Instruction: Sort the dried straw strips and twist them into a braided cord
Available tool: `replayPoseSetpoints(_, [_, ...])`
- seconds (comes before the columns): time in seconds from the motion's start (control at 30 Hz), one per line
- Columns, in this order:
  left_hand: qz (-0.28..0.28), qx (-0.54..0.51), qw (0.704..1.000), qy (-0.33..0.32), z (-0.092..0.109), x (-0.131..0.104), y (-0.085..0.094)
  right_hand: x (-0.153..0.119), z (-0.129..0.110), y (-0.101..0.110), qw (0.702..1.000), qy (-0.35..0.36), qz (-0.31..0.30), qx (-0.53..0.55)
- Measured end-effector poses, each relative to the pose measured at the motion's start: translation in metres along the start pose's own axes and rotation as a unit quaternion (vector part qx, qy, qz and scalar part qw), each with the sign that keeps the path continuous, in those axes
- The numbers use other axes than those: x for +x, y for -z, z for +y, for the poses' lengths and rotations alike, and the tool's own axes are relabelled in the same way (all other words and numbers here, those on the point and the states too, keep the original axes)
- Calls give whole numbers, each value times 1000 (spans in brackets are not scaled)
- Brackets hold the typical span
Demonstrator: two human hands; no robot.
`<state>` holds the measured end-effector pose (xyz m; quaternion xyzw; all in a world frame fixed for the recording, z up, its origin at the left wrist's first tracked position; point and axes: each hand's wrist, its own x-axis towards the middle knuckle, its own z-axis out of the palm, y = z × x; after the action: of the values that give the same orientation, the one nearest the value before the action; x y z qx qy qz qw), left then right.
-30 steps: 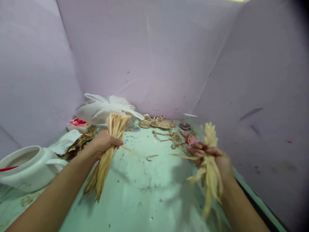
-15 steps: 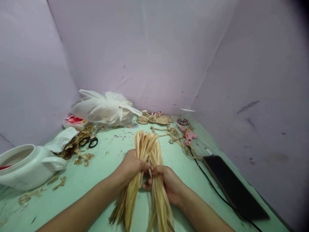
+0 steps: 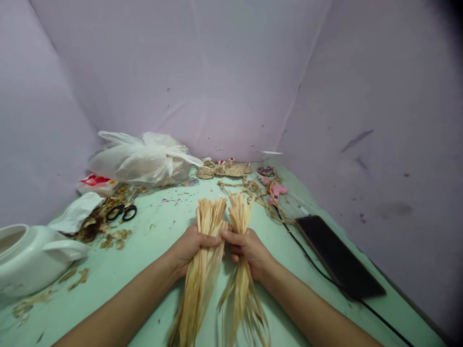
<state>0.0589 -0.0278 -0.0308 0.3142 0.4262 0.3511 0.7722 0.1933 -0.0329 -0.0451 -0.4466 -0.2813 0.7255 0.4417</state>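
My left hand is closed round a thick bundle of dried leaf strips, pale at the top and greener brown at the lower ends. A thinner bundle of the same strips is gripped in my right hand. The two hands are side by side, their thumbs nearly meeting at the left bundle's edge. Both bundles stand roughly upright, their cut tops spread above my fists and the loose ends fanning down over the green table. Some fingers are hidden behind the strips.
At left are a white pot, black-handled scissors and dry scraps. A white plastic bag and woven pieces lie at the back. Rightward are a pink glue gun, twine, a cable and a dark phone-like slab.
My hands have drawn the strips into two separate bundles with a gap between their tops. The right bundle has shifted upward in my grip. The camera view has turned slightly right.
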Motion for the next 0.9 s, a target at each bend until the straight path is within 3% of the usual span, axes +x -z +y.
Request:
replayPoseSetpoints(0.2, [44, -16, 999, -13, 2, 2, 5, 2, -2, 4, 1000, -1, 13, -1])
replayPoseSetpoints(0.4, [-23, -19, 999, -36, 2, 0, 6, 2, 1, 5, 997, 13, 6, -71])
replayPoseSetpoints(0.57, [-12, -12, 997, -78, 0, -3, 1, -2, 2, 2, 994, 34, -5, -103])
replayPoseSetpoints(0.73, [-21, 6, 997, -78, 2, -3, -2, -3, 3, -1, 987, 48, -12, -155])
replayPoseSetpoints(0.9, [-54, -13, 995, -88, -1, -3, -4, 0, 6, 0, 987, 44, -21, -155])
